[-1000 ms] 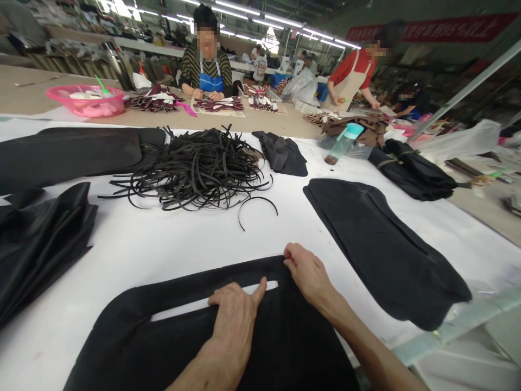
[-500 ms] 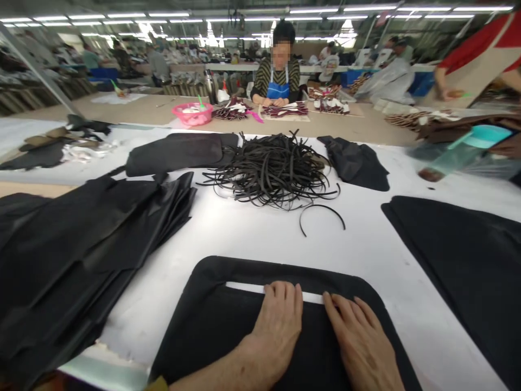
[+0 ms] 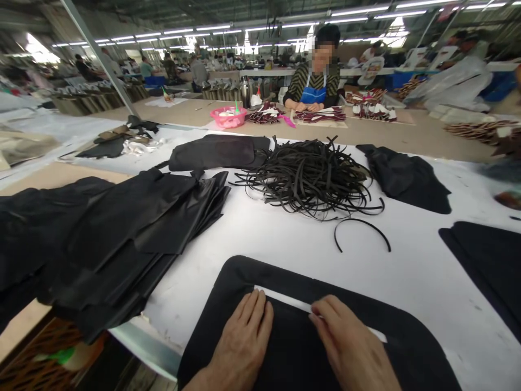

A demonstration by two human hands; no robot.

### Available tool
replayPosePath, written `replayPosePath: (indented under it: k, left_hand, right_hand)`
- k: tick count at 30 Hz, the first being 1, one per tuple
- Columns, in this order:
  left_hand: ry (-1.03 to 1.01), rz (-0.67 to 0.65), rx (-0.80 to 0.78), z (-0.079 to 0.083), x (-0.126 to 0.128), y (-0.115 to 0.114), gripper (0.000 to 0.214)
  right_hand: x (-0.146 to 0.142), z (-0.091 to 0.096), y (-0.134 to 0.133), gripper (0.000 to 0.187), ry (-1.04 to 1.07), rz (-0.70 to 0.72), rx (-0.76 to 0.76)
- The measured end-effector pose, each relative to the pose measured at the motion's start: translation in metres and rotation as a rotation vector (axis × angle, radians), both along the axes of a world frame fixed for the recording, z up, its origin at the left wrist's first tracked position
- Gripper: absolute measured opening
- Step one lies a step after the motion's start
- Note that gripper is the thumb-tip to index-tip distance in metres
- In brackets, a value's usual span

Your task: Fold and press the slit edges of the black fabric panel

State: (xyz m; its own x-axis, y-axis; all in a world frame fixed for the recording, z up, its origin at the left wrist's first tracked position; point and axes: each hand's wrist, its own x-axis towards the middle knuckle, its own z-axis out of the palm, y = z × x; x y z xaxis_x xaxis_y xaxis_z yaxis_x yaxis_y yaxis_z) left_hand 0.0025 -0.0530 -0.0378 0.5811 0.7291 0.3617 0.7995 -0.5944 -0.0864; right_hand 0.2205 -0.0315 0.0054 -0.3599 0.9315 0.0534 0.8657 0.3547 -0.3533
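A black fabric panel (image 3: pixel 228 304) with rounded corners and a long narrow slot (image 3: pixel 285 297) lies on the white table (image 3: pixel 268 244) in front of me. My left hand (image 3: pixel 240 347) lies flat on it, fingers stretched out, fingertips just below the slot's left part. Beside it, my right hand (image 3: pixel 352 345) also rests flat on the panel, its fingertips at the slot's edge. Neither hand holds anything.
A heap of black strips (image 3: pixel 313 176) lies beyond the panel, with one curved strip (image 3: pixel 360 231) apart. A stack of black sheets (image 3: pixel 118 233) lies at the left, more black pieces (image 3: pixel 407 174) at the right. A person (image 3: pixel 315 76) works at the far table by a pink bowl (image 3: pixel 228 117).
My view has swung left. The right hand went from pinching the panel's far edge to lying flat beside the left hand, and both have slid along the slot.
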Motion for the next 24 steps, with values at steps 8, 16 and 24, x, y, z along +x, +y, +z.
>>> replayPosePath:
  k: [8, 16, 24]
  left_hand:
    - [0.003, 0.088, 0.064, -0.005, 0.003, -0.004, 0.04]
    - [0.083, 0.075, 0.011, -0.004, 0.002, -0.008, 0.04]
    - [0.64, 0.189, 0.552, -0.005, 0.001, -0.023, 0.031]
  right_hand:
    - [-0.093, -0.001, 0.067, 0.018, 0.14, -0.042, -0.365]
    - [-0.102, -0.014, 0.078, 0.017, 0.049, -0.109, -0.4]
    - [-0.096, -0.018, 0.066, 0.027, 0.037, 0.08, -0.221]
